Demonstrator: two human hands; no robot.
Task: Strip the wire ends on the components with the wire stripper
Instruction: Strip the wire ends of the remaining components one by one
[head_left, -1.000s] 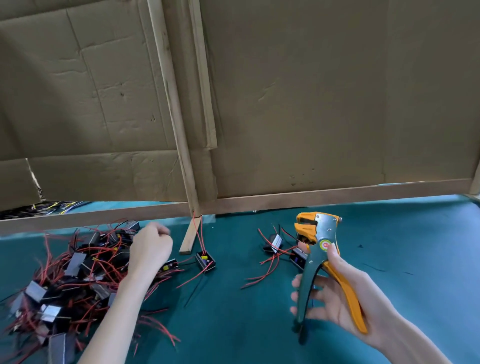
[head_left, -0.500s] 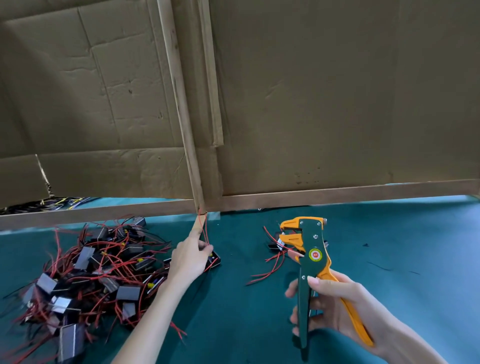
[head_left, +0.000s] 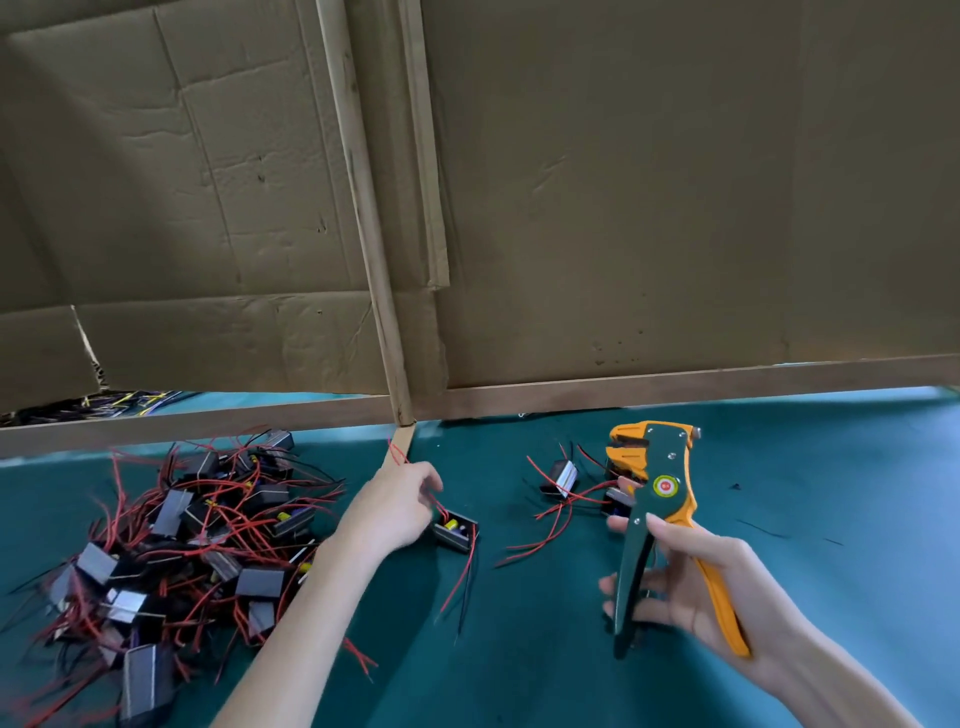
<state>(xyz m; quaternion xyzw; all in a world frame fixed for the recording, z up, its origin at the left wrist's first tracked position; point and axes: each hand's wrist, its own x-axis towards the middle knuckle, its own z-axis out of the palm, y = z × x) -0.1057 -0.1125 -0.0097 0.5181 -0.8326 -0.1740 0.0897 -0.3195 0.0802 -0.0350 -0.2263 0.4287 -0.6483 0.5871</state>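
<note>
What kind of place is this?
Probably a small electronics assembly bench: a heap of wired components lies on a green mat, the right hand holds a wire stripper, and cardboard panels on wooden strips screen off the back.

Head-worn camera looks forward and down, close over the table (head_left: 857, 519)
</note>
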